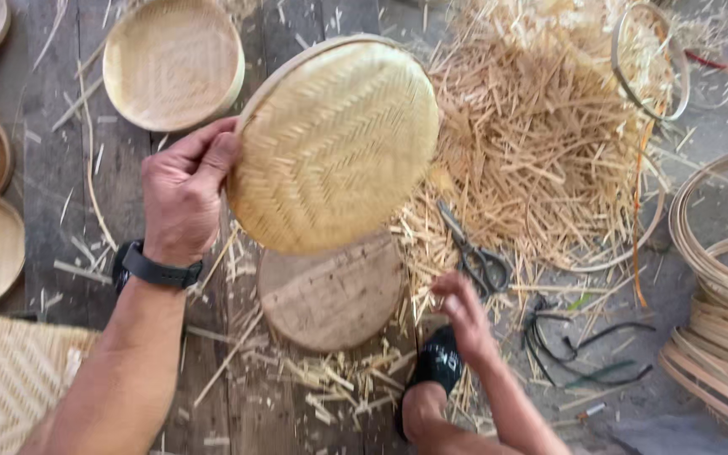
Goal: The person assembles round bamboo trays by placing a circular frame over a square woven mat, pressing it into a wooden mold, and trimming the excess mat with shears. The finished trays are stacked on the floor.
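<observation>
Left hand: my left hand [183, 192] clamps the rim of a round woven bamboo tray [334, 145], thumb over the edge, fingers pressed behind it.
Tray: held tilted above a round wooden block [330, 295] on the plank floor [52, 168].
Right hand: my right hand [465, 316] hangs low with fingers loosely curled, empty, near dark metal scissors [475, 253].
Surroundings: I see a heap of pale bamboo offcuts [541, 135] and bamboo hoops [722, 286].

Weathered grey plank floor [61, 168], littered with straw offcuts [541, 143], lit by even daylight
</observation>
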A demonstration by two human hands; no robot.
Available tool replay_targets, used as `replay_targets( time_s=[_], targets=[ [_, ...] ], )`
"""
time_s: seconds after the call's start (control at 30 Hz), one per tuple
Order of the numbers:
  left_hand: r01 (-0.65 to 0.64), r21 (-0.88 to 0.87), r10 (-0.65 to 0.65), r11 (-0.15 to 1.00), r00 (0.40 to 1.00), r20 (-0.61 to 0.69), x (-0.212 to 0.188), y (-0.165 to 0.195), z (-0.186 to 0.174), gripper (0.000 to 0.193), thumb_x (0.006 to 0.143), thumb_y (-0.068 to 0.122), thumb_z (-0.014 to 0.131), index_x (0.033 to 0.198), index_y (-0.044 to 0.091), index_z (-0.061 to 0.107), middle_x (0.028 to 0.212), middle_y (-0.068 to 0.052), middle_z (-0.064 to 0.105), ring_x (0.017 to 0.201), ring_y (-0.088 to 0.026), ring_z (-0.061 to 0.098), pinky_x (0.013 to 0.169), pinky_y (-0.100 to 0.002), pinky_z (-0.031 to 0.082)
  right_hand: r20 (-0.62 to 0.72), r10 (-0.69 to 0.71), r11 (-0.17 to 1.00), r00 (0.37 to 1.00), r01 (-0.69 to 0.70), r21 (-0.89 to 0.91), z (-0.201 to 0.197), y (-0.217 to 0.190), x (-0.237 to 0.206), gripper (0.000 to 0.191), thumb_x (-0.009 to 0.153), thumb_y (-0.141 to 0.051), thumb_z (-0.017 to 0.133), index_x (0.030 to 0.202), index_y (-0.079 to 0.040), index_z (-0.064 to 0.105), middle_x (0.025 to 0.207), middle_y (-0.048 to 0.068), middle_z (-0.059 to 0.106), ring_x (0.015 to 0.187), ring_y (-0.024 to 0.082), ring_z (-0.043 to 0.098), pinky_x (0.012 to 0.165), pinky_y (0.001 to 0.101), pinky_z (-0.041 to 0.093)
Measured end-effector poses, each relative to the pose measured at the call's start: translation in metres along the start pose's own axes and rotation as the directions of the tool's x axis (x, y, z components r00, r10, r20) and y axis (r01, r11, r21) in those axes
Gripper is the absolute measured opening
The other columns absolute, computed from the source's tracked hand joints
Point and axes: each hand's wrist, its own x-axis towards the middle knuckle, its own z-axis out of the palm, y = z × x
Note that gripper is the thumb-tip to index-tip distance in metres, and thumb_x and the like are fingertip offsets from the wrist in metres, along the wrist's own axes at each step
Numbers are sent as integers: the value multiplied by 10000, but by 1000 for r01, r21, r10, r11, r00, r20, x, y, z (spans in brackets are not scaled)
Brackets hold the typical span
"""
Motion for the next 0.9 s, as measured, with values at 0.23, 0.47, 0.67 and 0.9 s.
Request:
replay_targets(
  time_s=[0.23,0.47,0.67,0.9],
  targets=[
    [426,-546,-529,722,848,-38,-92,-144,-16,257,1016,168,642,1188,-10,710,1103,-86,752,974,-172,697,901,-320,572,3,225,961,974,-222,164,32,-28,57,685,890,-384,722,1449,-64,488,1275,132,634,1112,235,653,951,380,569],
    [291,580,-211,761,956,-203,-108,-208,-25,714,881,514,800,1346,-7,652,1121,-197,644,1042,-266,642,897,-381,512,-188,144,929,972,-198,-314,75,-8,56,634,836,-364,822,1328,-21,618,958,68,711,880,183,680,783,340,588],
    [382,591,-239,711,921,-308,-120,-217,-21,737,908,643,646,1313,28,677,1168,-204,678,1034,-307,663,927,-400,529,-197,175,863,965,-246,-440,77,-8,59,608,839,-360,805,1299,-20,602,1038,118,697,956,215,671,863,380,574],
    [496,522,-276,694,853,-443,-143,-242,8,740,1087,625,381,1340,-28,623,1216,-274,675,1142,-399,640,988,-497,514,-191,19,804,981,-129,-580,92,7,73,709,985,-482,540,1455,40,452,1313,258,502,1208,376,520,1028,505,423]
  ],
)
